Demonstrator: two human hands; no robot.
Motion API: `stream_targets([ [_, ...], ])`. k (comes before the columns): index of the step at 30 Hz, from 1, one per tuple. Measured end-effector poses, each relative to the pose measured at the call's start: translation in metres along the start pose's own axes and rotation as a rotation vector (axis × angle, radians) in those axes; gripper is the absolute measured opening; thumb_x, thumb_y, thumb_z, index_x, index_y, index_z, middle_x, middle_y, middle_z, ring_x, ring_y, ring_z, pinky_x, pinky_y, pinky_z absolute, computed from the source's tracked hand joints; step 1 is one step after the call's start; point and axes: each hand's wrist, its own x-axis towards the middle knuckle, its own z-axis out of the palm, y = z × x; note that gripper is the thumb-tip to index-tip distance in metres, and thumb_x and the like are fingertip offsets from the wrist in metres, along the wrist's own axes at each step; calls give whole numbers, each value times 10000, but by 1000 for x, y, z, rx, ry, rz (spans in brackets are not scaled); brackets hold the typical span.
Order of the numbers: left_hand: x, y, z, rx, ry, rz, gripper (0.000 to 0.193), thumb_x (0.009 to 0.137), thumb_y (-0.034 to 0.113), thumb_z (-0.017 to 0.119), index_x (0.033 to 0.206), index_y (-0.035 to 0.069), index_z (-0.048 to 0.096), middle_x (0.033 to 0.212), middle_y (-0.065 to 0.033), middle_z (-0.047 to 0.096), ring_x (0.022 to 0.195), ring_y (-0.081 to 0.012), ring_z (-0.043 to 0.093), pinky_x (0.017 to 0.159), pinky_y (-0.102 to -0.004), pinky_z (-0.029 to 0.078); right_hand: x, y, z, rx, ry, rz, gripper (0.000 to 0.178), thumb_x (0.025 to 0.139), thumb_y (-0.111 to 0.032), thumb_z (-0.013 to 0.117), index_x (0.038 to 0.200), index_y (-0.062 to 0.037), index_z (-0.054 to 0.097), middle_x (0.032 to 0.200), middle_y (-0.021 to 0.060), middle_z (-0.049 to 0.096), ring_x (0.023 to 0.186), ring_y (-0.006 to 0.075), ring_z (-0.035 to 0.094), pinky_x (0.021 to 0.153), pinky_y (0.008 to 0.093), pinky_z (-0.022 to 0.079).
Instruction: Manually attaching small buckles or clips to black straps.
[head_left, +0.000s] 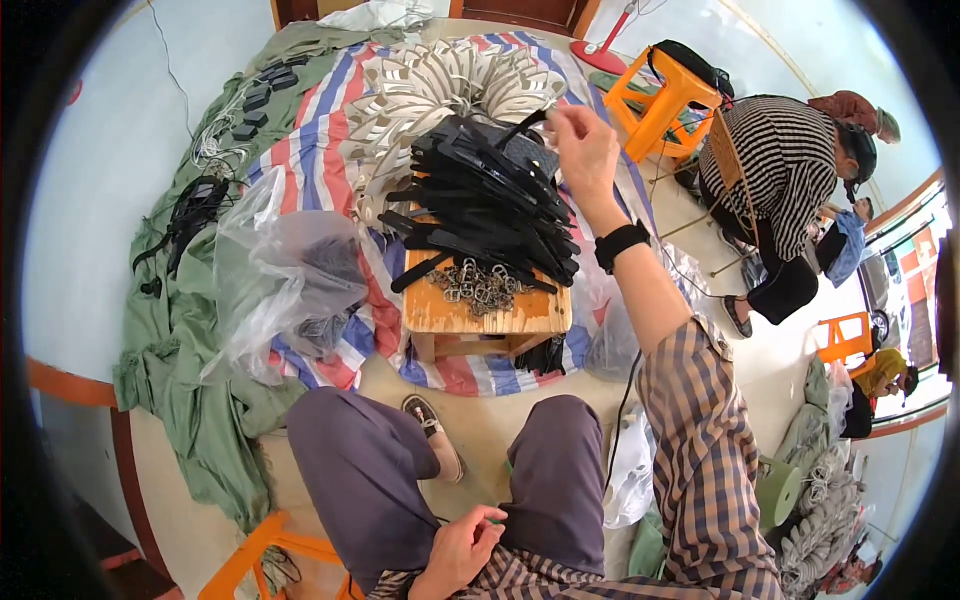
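My right hand (pixel 583 150) reaches over the far side of a small wooden stool, closed in a pinch on the end of a black strap (pixel 522 128). Below it, a thick heap of black straps (pixel 490 195) covers most of the stool top (pixel 425 308). Small silver metal buckles (pixel 482 287) lie piled at the near edge of the heap. My left hand (pixel 465 550) rests low over my lap, its fingers curled together near a tiny greenish spot; what they hold, if anything, is too small to make out.
Behind the stool, pale leaf-shaped pieces (pixel 455 75) fan out on a striped sheet (pixel 320 150). A clear plastic bag (pixel 255 270) with dark contents stands left. Orange stools (pixel 665 100) are to the right, where a person in a striped top (pixel 770 150) bends over. Green cloth (pixel 180 400) covers the left floor.
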Motion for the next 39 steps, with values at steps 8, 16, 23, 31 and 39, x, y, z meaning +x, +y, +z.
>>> stream_targets([
  [8,-15,3,0,38,89,49,178,837,82,565,1000,12,575,687,-83,585,593,-140,549,566,-261,441,-1,-41,-32,414,98,137,173,857,-133,581,871,37,605,756,84,651,609,102,587,570,218,476],
  [16,-40,32,-11,252,769,496,355,809,120,597,1127,-10,507,1129,-177,521,1042,-307,505,887,-358,400,-149,-145,-123,418,-551,391,172,871,-167,585,885,4,586,741,34,608,666,67,566,587,205,447],
  [23,-30,31,-1,-353,225,249,363,881,133,515,1197,-35,452,1116,-172,543,1000,-210,551,878,-339,427,-258,-189,-139,817,-966,849,139,883,-147,581,907,-10,589,747,28,625,664,65,576,600,204,465],
  [31,-47,32,4,-576,10,91,217,918,83,440,1092,-39,487,793,-101,619,529,-68,497,479,-187,408,-299,-176,-139,821,-741,849,125,876,-140,592,899,-18,591,750,4,605,638,58,559,588,193,449],
  [39,-45,23,-1,-455,70,80,200,902,46,412,1074,-9,498,752,-89,611,464,-77,471,435,-204,380,-265,-136,-98,332,-714,496,166,859,-145,557,871,14,603,704,9,585,619,69,548,558,215,430],
])
